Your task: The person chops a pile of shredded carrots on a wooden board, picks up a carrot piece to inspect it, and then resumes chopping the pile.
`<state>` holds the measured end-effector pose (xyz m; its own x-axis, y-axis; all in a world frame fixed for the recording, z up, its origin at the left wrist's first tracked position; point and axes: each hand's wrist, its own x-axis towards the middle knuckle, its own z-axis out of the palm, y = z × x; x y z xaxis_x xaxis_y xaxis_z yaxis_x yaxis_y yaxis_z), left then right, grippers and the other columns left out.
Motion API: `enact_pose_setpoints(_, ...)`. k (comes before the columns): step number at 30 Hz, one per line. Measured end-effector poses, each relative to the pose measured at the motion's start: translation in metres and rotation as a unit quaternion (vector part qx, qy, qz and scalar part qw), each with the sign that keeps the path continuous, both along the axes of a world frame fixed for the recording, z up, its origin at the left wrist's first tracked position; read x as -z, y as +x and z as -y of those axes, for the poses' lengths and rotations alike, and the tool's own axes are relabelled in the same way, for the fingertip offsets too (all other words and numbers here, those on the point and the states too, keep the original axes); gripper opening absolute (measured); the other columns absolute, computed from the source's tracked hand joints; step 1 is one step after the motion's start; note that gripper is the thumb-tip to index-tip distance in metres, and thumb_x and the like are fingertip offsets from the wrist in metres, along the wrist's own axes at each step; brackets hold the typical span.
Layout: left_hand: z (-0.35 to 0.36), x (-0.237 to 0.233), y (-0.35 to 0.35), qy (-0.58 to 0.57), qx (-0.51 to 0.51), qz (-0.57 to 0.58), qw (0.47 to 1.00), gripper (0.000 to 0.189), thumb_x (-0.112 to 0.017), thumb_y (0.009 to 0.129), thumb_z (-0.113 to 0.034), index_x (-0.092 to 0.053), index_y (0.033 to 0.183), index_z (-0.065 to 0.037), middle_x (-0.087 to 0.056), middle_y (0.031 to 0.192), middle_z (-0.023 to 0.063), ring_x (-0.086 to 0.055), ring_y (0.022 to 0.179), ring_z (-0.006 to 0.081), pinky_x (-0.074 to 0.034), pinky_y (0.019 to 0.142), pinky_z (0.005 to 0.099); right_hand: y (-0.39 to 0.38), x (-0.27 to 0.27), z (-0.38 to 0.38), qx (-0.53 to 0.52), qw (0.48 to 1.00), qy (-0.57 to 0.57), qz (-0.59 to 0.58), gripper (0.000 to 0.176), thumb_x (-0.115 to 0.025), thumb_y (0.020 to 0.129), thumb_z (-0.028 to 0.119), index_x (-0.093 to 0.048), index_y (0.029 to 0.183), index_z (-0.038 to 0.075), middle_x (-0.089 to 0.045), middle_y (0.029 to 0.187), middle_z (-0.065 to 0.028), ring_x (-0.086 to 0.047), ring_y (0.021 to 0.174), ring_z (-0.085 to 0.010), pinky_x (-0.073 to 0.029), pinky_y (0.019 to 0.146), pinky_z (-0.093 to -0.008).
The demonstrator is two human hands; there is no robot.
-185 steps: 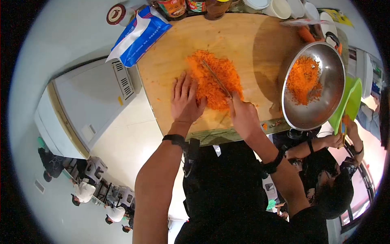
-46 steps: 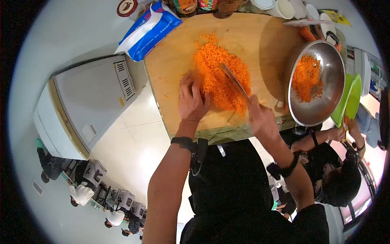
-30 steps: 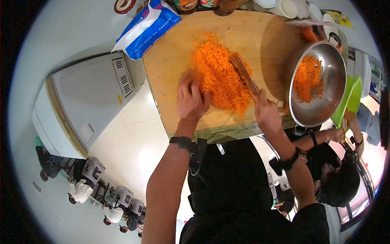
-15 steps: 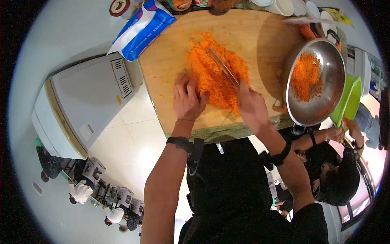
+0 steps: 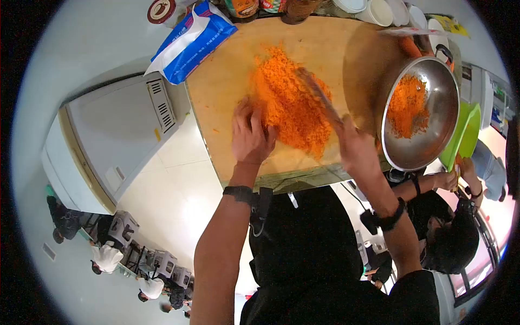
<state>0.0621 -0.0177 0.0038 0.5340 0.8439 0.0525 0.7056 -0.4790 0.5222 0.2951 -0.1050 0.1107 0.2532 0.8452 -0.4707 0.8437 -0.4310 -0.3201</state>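
A heap of finely chopped carrot covers the middle of a wooden cutting board. My right hand is closed round the handle of a knife. Its blade, blurred by motion, slants up and left over the right side of the heap. At the heap's left edge rests my left hand, fingers bent and thumb apart, touching the carrot and holding nothing I can see.
A steel bowl with chopped carrot stands at the board's right. Behind are a blue tissue pack, jars and white tubs. At right, a co-worker's hands are by a green basin. A white appliance stands left.
My right hand and the knife have moved right, and the blade has shifted from the heap's middle toward its right side. My left hand has stayed almost in place.
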Motion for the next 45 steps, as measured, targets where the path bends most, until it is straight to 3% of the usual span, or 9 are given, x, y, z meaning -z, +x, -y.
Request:
enact_pose_setpoints(3, -0.001, -0.011, 0.001, -0.047, -0.008, -0.022, 0.999, 0.052, -0.066, 0.083, -0.021, -0.049, 0.127, 0.002, -0.041, 0.14, 0.027, -0.042, 0.131, 0.0465, -0.037, 0.111, 0.053, 0.013, 0.007, 0.014, 0.007, 0.999, -0.027, 0.032, 0.024, -0.051, 0.1, 0.02, -0.046, 0.119, 0.006, -0.067, 0.084, -0.026, -0.066, 0.075, -0.0473, -0.051, 0.063, -0.0594)
enact_pose_setpoints(5, 0.001, -0.008, -0.001, -0.051, -0.009, -0.021, 0.998, 0.052, -0.066, 0.083, -0.021, -0.05, 0.127, 0.002, -0.041, 0.14, 0.0268, -0.041, 0.131, 0.0463, -0.037, 0.111, 0.0527, 0.015, 0.032, 0.011, 0.041, 0.998, -0.041, 0.029, 0.031, -0.053, 0.101, 0.024, -0.05, 0.118, -0.002, -0.061, 0.069, -0.0294, -0.062, 0.067, -0.0495, -0.048, 0.057, -0.0576)
enact_pose_setpoints(8, 0.0, 0.0, 0.0, -0.041, -0.018, -0.016, 0.999, 0.051, -0.066, 0.083, -0.02, -0.05, 0.127, 0.002, -0.042, 0.14, 0.0263, -0.041, 0.131, 0.046, -0.038, 0.111, 0.0523, 0.005, 0.045, 0.001, 0.045, 0.999, 0.021, 0.019, 0.031, -0.053, 0.101, 0.024, -0.048, 0.123, 0.002, -0.062, 0.069, -0.0295, -0.062, 0.067, -0.0501, -0.047, 0.057, -0.0592)
enact_pose_setpoints(15, 0.0, -0.001, 0.0, -0.008, -0.01, -0.009, 1.0, 0.051, -0.065, 0.081, -0.017, -0.051, 0.127, 0.001, -0.044, 0.139, 0.0257, -0.044, 0.129, 0.0449, -0.04, 0.109, 0.0517, 0.004, -0.004, 0.002, 0.092, 0.994, -0.006, -0.052, 0.023, -0.052, 0.102, 0.022, -0.047, 0.113, 0.003, -0.06, 0.069, -0.03, -0.062, 0.069, -0.0518, -0.046, 0.057, -0.0589)
enact_pose_setpoints(20, -0.001, -0.004, 0.001, -0.014, -0.01, -0.015, 1.0, 0.052, -0.064, 0.081, -0.016, -0.05, 0.128, 0.0, -0.043, 0.139, 0.0256, -0.043, 0.13, 0.0444, -0.039, 0.109, 0.0517, -0.003, 0.054, -0.004, 0.096, 0.991, 0.066, -0.058, 0.023, -0.052, 0.102, 0.021, -0.048, 0.115, 0.002, -0.06, 0.069, -0.0296, -0.061, 0.068, -0.0515, -0.044, 0.055, -0.0573)
enact_pose_setpoints(27, -0.001, -0.001, -0.001, 0.009, 0.001, -0.011, 1.0, 0.053, -0.066, 0.082, -0.017, -0.049, 0.128, 0.001, -0.042, 0.141, 0.0261, -0.043, 0.131, 0.0455, -0.039, 0.11, 0.051, -0.022, 0.005, 0.006, 0.099, 0.993, 0.003, -0.056, 0.02, -0.05, 0.103, 0.02, -0.045, 0.111, 0.002, -0.059, 0.068, -0.0299, -0.061, 0.065, -0.0509, -0.044, 0.053, -0.0562)
enact_pose_setpoints(34, 0.006, -0.005, -0.002, -0.028, -0.009, -0.019, 0.999, 0.056, -0.068, 0.083, -0.022, -0.048, 0.13, 0.001, -0.041, 0.142, 0.0256, -0.042, 0.131, 0.0461, -0.039, 0.111, 0.0512, -0.026, 0.056, -0.029, 0.067, 0.994, 0.088, -0.024, 0.025, -0.053, 0.103, 0.024, -0.045, 0.107, 0.0, -0.057, 0.059, -0.0284, -0.06, 0.059, -0.0492, -0.044, 0.047, -0.0554)
enact_pose_setpoints(40, 0.001, -0.007, 0.0, -0.066, -0.036, -0.035, 0.997, 0.054, -0.066, 0.085, -0.022, -0.048, 0.13, 0.001, -0.04, 0.143, 0.0254, -0.042, 0.132, 0.0445, -0.038, 0.112, 0.051, -0.052, -0.01, -0.028, 0.096, 0.995, -0.01, -0.019, 0.02, -0.049, 0.101, 0.019, -0.046, 0.11, 0.001, -0.064, 0.068, -0.026, -0.066, 0.066, -0.0468, -0.052, 0.056, -0.0561)
enact_pose_setpoints(45, 0.001, -0.003, 0.0, -0.022, -0.012, 0.006, 1.0, 0.053, -0.064, 0.085, -0.021, -0.046, 0.13, 0.001, -0.041, 0.141, 0.0264, -0.041, 0.132, 0.0449, -0.038, 0.112, 0.0509, -0.06, 0.056, -0.033, 0.066, 0.995, 0.065, -0.018, 0.019, -0.052, 0.103, 0.02, -0.046, 0.11, 0.004, -0.059, 0.06, -0.0249, -0.062, 0.06, -0.0458, -0.047, 0.048, -0.0533)
